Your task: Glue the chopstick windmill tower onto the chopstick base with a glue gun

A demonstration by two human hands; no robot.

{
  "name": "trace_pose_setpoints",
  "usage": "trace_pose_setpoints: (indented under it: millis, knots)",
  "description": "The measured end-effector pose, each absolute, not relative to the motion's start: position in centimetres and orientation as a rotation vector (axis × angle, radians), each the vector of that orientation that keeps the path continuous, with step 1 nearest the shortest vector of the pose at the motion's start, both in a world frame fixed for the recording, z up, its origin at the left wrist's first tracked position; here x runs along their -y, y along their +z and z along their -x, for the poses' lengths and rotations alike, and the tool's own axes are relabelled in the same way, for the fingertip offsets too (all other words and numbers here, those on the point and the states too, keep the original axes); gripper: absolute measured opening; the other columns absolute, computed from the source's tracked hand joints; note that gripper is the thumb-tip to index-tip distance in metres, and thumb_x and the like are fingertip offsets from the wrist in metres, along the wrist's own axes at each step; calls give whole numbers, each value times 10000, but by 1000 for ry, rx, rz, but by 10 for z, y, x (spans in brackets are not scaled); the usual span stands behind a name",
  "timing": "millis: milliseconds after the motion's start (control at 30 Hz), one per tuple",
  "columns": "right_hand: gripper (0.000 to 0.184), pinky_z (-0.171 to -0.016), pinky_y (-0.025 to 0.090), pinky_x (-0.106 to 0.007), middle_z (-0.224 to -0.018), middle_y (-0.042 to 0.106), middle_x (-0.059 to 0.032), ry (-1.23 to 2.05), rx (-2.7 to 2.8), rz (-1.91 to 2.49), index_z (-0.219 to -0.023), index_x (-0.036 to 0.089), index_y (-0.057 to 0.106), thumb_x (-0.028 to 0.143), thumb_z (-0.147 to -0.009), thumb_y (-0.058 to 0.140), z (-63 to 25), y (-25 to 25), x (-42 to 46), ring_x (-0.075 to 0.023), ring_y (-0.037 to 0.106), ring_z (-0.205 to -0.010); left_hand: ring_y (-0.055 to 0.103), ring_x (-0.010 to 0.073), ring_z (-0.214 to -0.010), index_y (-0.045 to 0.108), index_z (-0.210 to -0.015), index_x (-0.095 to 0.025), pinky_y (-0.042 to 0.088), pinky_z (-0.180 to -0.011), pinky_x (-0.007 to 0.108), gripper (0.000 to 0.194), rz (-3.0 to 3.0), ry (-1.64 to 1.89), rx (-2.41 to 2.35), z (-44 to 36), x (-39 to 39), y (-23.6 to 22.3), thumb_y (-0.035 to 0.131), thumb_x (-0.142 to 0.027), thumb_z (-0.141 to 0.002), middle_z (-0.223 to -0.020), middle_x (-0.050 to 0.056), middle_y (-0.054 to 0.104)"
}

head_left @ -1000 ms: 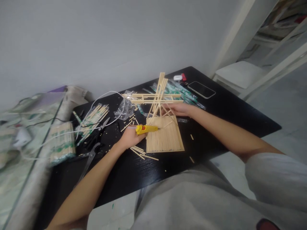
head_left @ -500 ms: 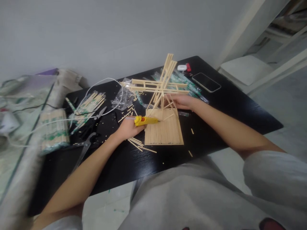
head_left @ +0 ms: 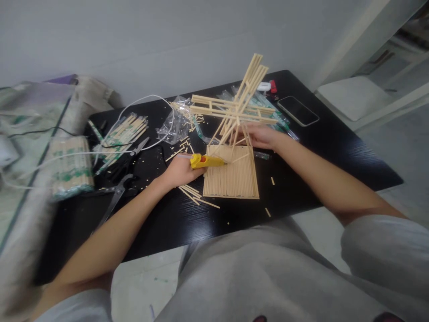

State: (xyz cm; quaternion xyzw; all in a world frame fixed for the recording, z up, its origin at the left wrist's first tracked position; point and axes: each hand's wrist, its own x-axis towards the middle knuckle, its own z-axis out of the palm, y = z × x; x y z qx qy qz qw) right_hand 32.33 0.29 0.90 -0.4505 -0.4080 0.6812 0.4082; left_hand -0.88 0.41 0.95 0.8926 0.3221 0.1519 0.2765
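My left hand (head_left: 179, 171) is closed round a yellow glue gun (head_left: 205, 161) whose tip points right onto a square base of wooden sticks (head_left: 232, 179) lying on the black table (head_left: 311, 170). My right hand (head_left: 263, 136) grips the far edge of the stick frame (head_left: 234, 112), a cross of long sticks standing upright at the back of the base. The glue gun's white cord (head_left: 140, 105) trails away to the left.
Loose sticks (head_left: 194, 194) lie beside the base. Scissors (head_left: 134, 154) and pliers (head_left: 114, 197) sit to the left with packs of wrapped chopsticks (head_left: 125, 132). A plastic bag (head_left: 172, 127), a phone (head_left: 297, 111) and a glass-topped stand (head_left: 33, 134) are also here.
The view has shifted, so everything sits a little higher and further right in the picture. Both hands keep their grips; the stick frame leans a bit more to the right.
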Motion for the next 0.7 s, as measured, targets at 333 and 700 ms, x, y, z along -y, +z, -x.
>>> trace_pose_setpoints:
  millis: [333,700]
  knots:
    - [143,-956,671,-382,-915,805,-90,1728,1043,1111,-1009,174,765,212,-1110,672,-324,11,-1,-209,805,-877,656,177,-738,713,-827,-187,495,-721,291,173,-2411,390,-903,8,-5,6,732,-341,-902,-776,15,699]
    - [140,-921,678,-355,-872,782,-79,1695,1025,1137,-970,179,768,185,-1089,694,-322,13,-1,-195,795,-841,695,200,-792,748,-897,-187,521,-762,314,152,-2414,399,-903,9,-4,5,748,-339,-902,-863,36,755]
